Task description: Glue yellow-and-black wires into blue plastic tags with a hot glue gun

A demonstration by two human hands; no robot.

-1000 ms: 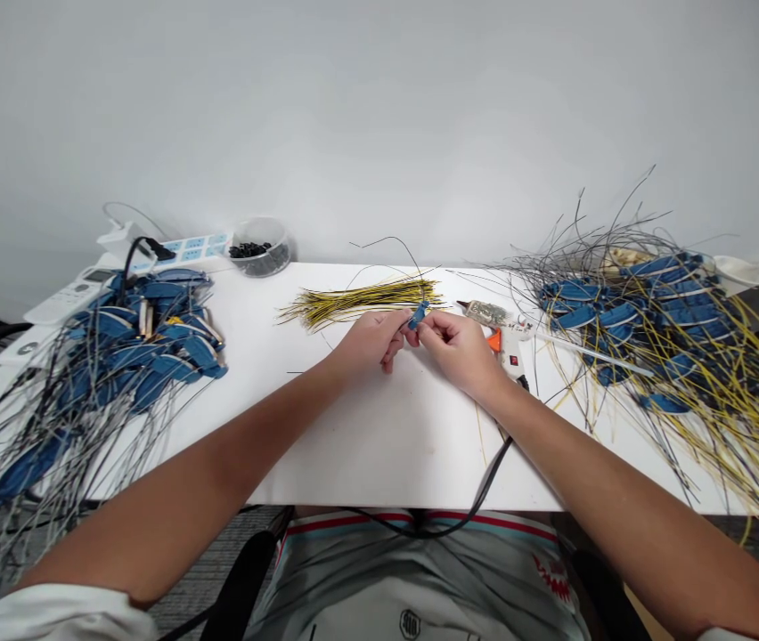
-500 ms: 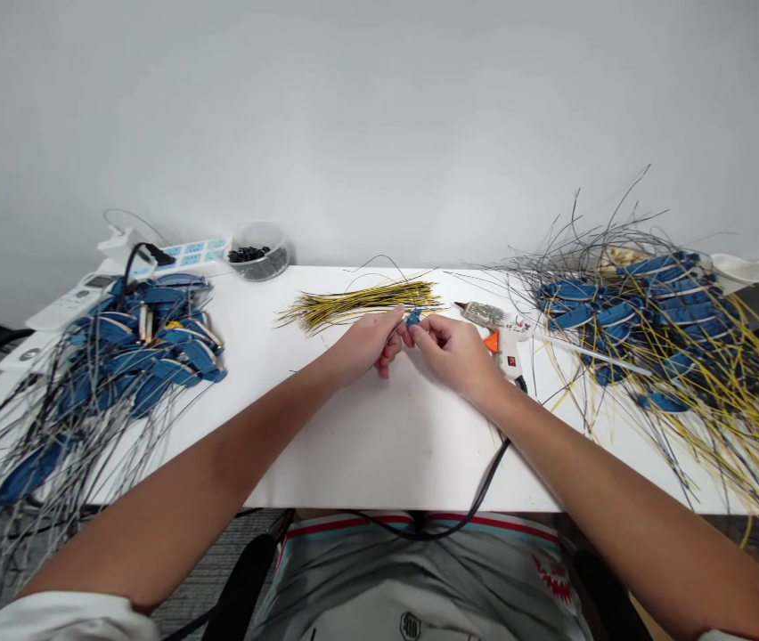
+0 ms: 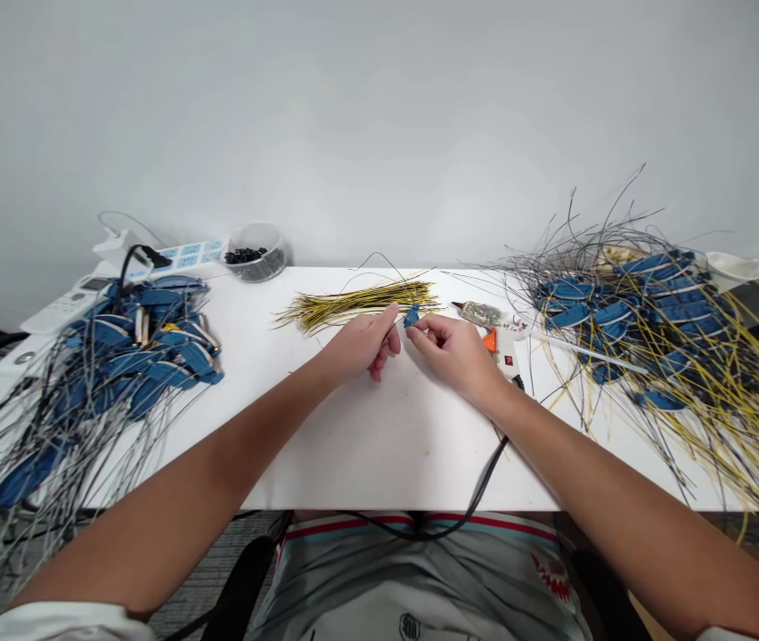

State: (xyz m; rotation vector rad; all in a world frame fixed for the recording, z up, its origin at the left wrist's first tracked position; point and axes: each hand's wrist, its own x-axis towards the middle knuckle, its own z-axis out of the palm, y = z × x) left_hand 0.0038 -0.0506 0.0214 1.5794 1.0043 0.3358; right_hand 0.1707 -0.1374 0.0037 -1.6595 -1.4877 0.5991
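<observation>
Two bare hands met near the middle of the frame, above the white counter (image 3: 379,454). One small blue piece (image 3: 412,314) was between them, at the fingertips of the right hand (image 3: 452,352), and a thin dark wire (image 3: 383,255) curved above it.

What could go wrong, in my judgement, was mostly a slip: the piece was small and only its edge seemed to be pinched, so a weak grip could let it turn or drop. The thin wire could also catch in the yellow and black wires (image 3: 366,301) just behind, because both were so near. The glue gun (image 3: 508,336), right of centre, was close to the right hand, and if its tip was hot, which I could not tell, a careless movement could bring a burn.

Both forearms reached inward from the lower corners of the frame. The right hand was bent with its thumb and fingers narrow, holding the blue piece. The left hand (image 3: 363,345) was just beside the piece, its thumb pointing up and its other fingers curled; whether it held any wire, I could not tell.
</observation>
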